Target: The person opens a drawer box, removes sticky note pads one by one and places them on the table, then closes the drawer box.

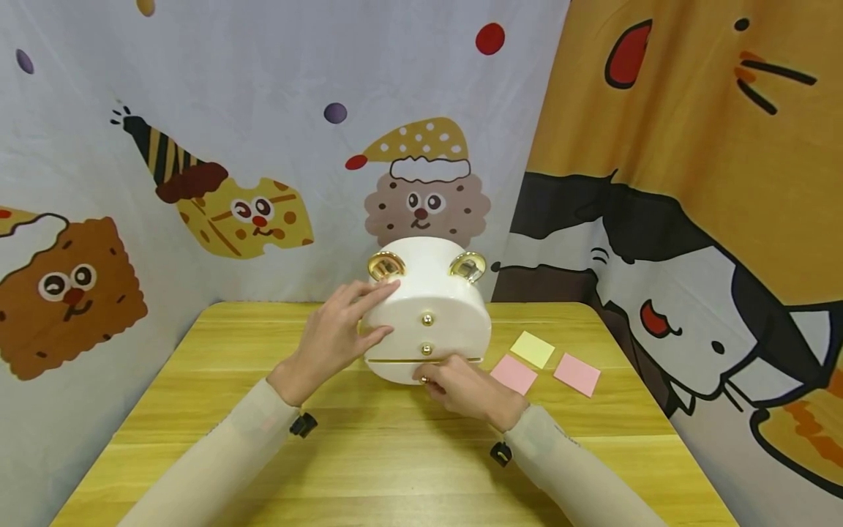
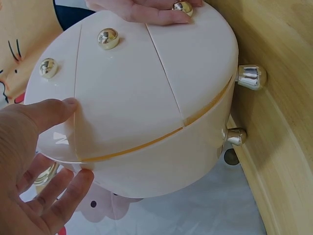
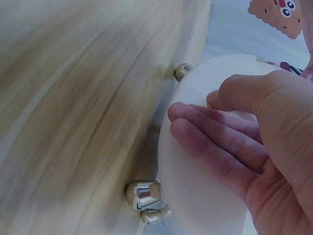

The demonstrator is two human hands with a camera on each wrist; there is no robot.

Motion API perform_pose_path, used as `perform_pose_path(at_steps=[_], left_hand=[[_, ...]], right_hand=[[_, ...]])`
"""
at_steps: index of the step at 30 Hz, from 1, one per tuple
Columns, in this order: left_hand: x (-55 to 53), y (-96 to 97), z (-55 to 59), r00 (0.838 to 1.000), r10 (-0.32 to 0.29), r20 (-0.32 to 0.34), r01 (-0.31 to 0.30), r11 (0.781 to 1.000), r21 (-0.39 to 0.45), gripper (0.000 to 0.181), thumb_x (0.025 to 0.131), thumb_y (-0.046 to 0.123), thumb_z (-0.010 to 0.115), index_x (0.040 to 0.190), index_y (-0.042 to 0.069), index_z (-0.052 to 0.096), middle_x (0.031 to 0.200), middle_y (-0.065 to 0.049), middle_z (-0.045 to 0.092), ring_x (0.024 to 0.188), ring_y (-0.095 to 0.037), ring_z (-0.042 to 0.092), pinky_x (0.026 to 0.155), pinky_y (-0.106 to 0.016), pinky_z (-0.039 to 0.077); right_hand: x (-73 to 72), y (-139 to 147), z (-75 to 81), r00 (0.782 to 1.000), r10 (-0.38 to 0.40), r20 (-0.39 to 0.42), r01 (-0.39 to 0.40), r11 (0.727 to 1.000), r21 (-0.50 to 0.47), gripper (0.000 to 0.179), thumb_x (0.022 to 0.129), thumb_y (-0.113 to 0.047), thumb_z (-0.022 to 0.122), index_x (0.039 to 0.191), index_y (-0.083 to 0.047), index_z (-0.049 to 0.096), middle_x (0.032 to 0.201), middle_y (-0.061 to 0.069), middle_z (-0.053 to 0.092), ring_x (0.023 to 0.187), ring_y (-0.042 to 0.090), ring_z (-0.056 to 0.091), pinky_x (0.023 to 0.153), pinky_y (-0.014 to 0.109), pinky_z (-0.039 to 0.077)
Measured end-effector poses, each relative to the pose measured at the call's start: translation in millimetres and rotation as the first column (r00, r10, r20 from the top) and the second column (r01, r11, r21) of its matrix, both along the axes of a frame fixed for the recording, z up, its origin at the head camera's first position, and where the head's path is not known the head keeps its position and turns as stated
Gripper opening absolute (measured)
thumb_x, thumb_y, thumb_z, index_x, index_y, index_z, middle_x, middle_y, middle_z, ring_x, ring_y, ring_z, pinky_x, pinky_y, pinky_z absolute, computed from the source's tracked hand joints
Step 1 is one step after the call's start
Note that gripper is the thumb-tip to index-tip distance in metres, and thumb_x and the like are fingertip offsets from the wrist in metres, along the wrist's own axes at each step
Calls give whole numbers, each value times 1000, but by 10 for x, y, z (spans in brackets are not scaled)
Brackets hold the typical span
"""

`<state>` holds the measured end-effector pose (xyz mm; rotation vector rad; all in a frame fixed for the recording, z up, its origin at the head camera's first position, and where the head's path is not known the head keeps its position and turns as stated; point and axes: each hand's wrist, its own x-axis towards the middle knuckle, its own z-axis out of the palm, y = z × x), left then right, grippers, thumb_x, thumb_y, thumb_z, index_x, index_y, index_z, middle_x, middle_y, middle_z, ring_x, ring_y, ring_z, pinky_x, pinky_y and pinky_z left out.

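Observation:
A white rounded drawer box (image 1: 454, 322) stands on the table, with several gold knobs down its front and two gold ear-shaped pieces on top. My left hand (image 1: 336, 329) rests on its left side; in the left wrist view the thumb lies on the front and the fingers reach along the side wall. Low on the front, my right hand (image 1: 464, 388) pinches the gold knob (image 2: 182, 8) of the bottom drawer (image 1: 388, 372) between thumb and finger. That drawer juts out slightly, with a wider gold-edged gap beside it than along the other drawers.
A yellow sticky-note pad (image 1: 533, 350) and two pink pads, one nearer the box (image 1: 514, 375) and one farther right (image 1: 577, 375), lie on the wooden table (image 1: 395, 468). Gold feet (image 3: 143, 195) show under the box. A printed curtain (image 1: 263, 73) hangs behind the table.

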<state>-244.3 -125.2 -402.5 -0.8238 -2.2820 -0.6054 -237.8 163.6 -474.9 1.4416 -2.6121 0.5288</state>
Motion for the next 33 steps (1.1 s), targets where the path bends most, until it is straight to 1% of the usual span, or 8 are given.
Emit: perform_pose_path(at_steps=[4, 7, 13, 20, 26, 30, 33], left_hand=[[1, -1, 0, 1000, 0, 1, 0, 1000, 3, 82, 92, 26, 104, 165, 24, 68, 140, -10, 77, 109, -31, 73, 63, -33, 60], [0, -2, 2, 1000, 4, -1, -4, 1000, 3, 83, 92, 27, 104, 166, 24, 67, 140, -10, 77, 109, -31, 73, 62, -33, 59], [-3, -3, 1, 1000, 7, 3, -7, 1000, -2, 82, 92, 27, 104, 166, 24, 67, 141, -10, 77, 108, -30, 73, 60, -30, 57], [-1, -1, -8, 1000, 8, 2, -8, 1000, 1, 82, 92, 27, 104, 166, 24, 68, 141, -10, 77, 110, -31, 74, 61, -31, 58], [4, -1, -14, 1000, 14, 6, -14, 1000, -2, 83, 92, 28, 104, 166, 25, 67, 141, -10, 77, 110, -30, 74, 60, -31, 58], [4, -1, -15, 1000, 11, 4, -11, 1000, -1, 82, 92, 28, 104, 166, 24, 67, 141, -10, 77, 109, -30, 73, 59, -30, 57], [1, 0, -16, 1000, 8, 3, -8, 1000, 1, 82, 92, 28, 103, 166, 24, 67, 141, -10, 77, 110, -30, 73, 60, -29, 57]], right_hand=[[34, 5, 8, 999, -4, 34, 4, 1000, 8, 32, 97, 11, 76, 123, -5, 84, 90, -1, 79, 64, -8, 43, 57, 8, 37], [62, 8, 17, 998, -22, 50, 21, 1000, 22, 31, 100, 9, 76, 125, -7, 84, 86, -5, 75, 61, -10, 39, 54, 8, 35], [111, 14, 27, 997, -38, 71, 35, 998, 50, 30, 102, 6, 76, 126, -10, 84, 79, -9, 68, 58, -11, 36, 53, 9, 34], [172, 22, 47, 998, -30, 61, 25, 997, 70, 29, 106, 4, 74, 129, -12, 83, 81, -8, 71, 61, -10, 37, 54, 9, 36], [226, 19, 58, 997, -40, 68, 34, 996, 86, 29, 108, 0, 74, 131, -13, 83, 80, -9, 71, 59, -11, 36, 51, 8, 35], [256, 14, 57, 996, -28, 83, 21, 997, 78, 27, 108, 0, 75, 131, -12, 84, 85, -6, 77, 58, -12, 37, 50, 8, 36], [272, 9, 60, 996, -16, 91, 9, 997, 71, 26, 108, 1, 75, 130, -11, 84, 89, -3, 81, 60, -11, 39, 52, 8, 37]])
